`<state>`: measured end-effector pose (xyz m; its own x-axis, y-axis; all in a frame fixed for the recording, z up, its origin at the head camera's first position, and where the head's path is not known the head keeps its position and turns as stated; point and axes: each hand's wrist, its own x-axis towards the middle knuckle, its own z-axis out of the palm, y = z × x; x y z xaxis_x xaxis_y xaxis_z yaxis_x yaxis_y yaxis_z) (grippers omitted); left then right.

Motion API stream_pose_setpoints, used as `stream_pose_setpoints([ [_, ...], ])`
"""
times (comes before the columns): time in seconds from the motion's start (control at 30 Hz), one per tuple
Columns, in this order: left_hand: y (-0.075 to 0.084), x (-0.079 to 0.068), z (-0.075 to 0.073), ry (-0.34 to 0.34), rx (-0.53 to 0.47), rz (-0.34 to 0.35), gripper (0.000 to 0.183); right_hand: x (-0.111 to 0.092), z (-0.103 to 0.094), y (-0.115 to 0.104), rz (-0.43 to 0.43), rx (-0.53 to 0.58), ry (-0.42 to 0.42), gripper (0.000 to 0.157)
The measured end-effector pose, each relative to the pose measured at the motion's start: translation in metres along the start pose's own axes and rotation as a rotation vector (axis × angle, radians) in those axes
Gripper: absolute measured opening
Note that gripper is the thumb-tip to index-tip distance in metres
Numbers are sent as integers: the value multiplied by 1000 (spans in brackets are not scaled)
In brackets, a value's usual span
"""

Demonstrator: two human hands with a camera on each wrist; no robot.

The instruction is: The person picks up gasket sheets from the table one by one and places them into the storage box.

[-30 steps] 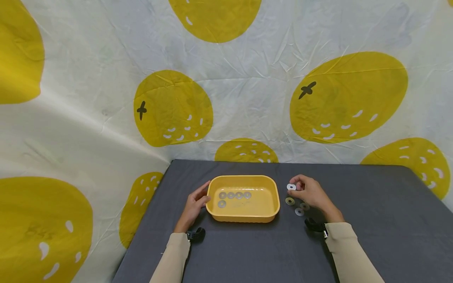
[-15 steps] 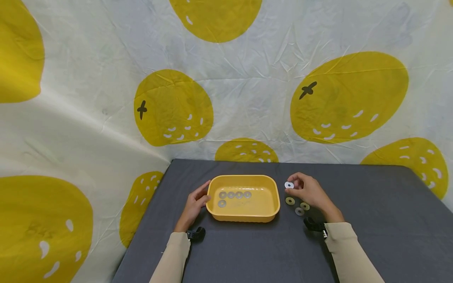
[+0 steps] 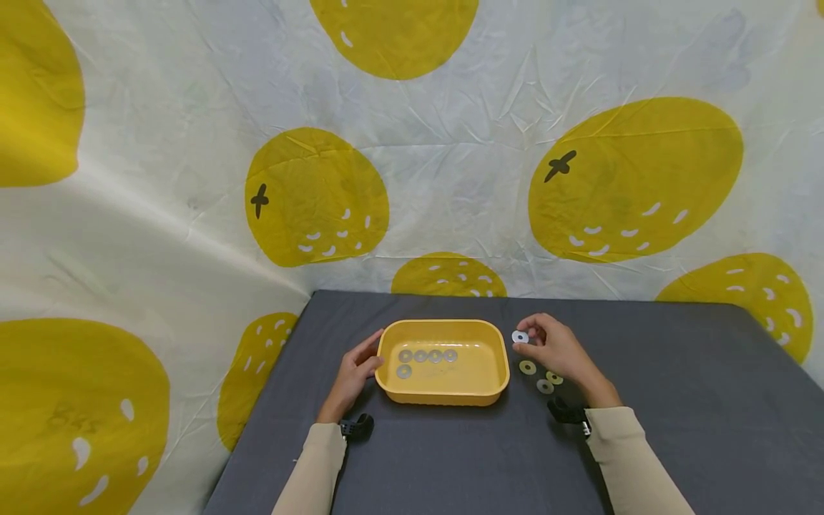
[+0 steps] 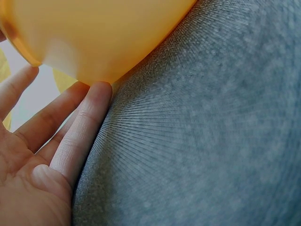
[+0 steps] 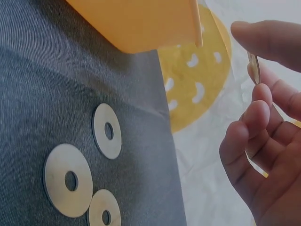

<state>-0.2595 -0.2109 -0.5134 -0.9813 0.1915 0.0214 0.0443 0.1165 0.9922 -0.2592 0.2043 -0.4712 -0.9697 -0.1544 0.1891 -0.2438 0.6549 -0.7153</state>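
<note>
My right hand (image 3: 552,346) pinches a flat metal washer (image 3: 520,337) between thumb and fingers, raised above the table beside the tray's right end. In the right wrist view this washer (image 5: 254,68) shows nearly edge-on. The left hand (image 3: 350,373) holds the left end of a yellow plastic tray (image 3: 442,398), its thumb at the rim. In the left wrist view, fingertips (image 4: 99,89) touch the tray's outer wall (image 4: 106,52). Several grey washers (image 3: 420,356) lie flat in the tray, mostly in a row. Three more, including a brass-toned washer (image 3: 528,368), lie below the right hand.
A dark grey cloth covers the table (image 3: 444,458). Behind it and along the left hangs a white curtain (image 3: 450,200) printed with large yellow fruit. A black wrist strap (image 3: 357,427) sits on the left wrist, another strap (image 3: 566,412) on the right.
The right hand has shifted slightly left with its washer, closer to the tray. The left hand, the tray and the washers lying in it stay as they were.
</note>
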Motion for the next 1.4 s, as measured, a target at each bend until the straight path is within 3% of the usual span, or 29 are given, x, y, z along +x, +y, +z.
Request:
stream_pose_setpoints([
  [0.57,-4,-1,-1,-13,11,-17,59,-5,23,-23,-93,-14,-27,28],
  [0.8,-33,11,-2,27,18,-10,59,-6,32,-32,-145,0,-38,27],
  [1.1,-34,10,-1,49,4,32,56,-8,44,-47,-218,-4,-37,26],
  [1.4,-32,12,-1,32,22,59,59,-11,54,-65,-232,7,-77,26],
])
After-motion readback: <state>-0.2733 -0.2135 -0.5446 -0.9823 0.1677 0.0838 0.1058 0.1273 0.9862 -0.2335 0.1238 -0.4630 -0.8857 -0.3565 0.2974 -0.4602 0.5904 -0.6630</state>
